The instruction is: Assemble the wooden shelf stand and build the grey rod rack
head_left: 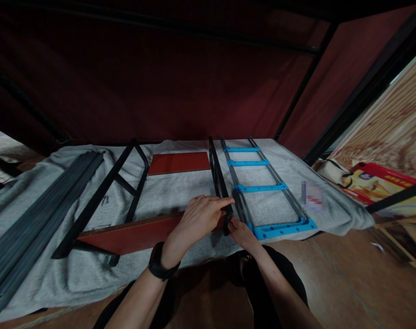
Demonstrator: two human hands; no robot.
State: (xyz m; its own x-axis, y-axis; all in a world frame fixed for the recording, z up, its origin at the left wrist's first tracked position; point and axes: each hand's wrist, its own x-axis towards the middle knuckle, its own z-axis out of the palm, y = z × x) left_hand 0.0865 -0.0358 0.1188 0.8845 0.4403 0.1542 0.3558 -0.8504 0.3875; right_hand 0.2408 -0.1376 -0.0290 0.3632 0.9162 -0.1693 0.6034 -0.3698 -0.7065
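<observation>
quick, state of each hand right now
Left hand: on the near end of the black frame; grip unclear.
Right hand: at that same end; grip unclear.

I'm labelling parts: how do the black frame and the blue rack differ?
Colour: the black frame has black bars; the blue rack has grey rails and blue crosspieces.
Fittings: red boards span the black frame; the blue rack has none.
Handling: the left hand and right hand are at the black frame's near end; neither holds the blue rack.
Shared: both are on the grey cloth.
</observation>
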